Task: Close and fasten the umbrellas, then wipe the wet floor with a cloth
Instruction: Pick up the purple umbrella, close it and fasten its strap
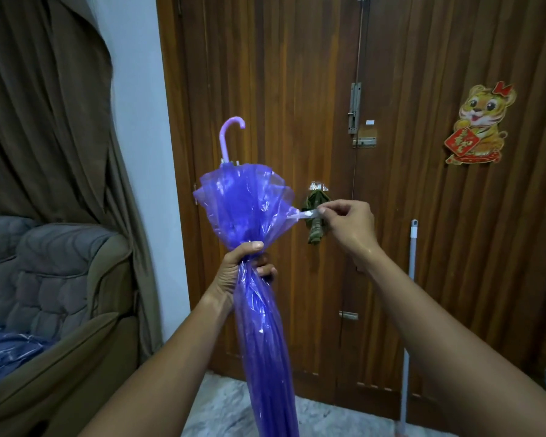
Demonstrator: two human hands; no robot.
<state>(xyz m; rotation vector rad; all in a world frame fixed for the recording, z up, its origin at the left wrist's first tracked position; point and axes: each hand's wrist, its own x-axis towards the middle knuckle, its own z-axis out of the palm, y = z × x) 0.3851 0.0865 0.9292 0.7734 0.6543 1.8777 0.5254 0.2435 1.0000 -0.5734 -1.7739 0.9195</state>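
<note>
**Purple umbrella held handle-up, strap pinched out to the side**

The purple umbrella [249, 212] stands closed and upside down in front of the person, its hooked handle [229, 134] at the top and its lower end running out of the frame at the bottom. The left hand [245, 266] grips it at mid-length, fingers and thumb curled tight round the gathered plastic. Above that grip the canopy flares loose in a ruffle; below it the folds hang narrow and straight.

The right hand [349, 222] is out to the right of the ruffle, apart from the canopy itself. Its fingertips [322, 211] pinch the end of the pale strap [304, 214], which stretches taut from the canopy's edge to the hand; a small round snap shows on the strap just beside the fingertips. The remaining fingers are curled in.

Behind the umbrella is a wooden door [281, 89] with a tiger decoration [479, 121] on it. A grey pole [411, 279] leans against the door at the right. An armchair [60, 279] and a brown curtain [44, 105] fill the left side.
</note>
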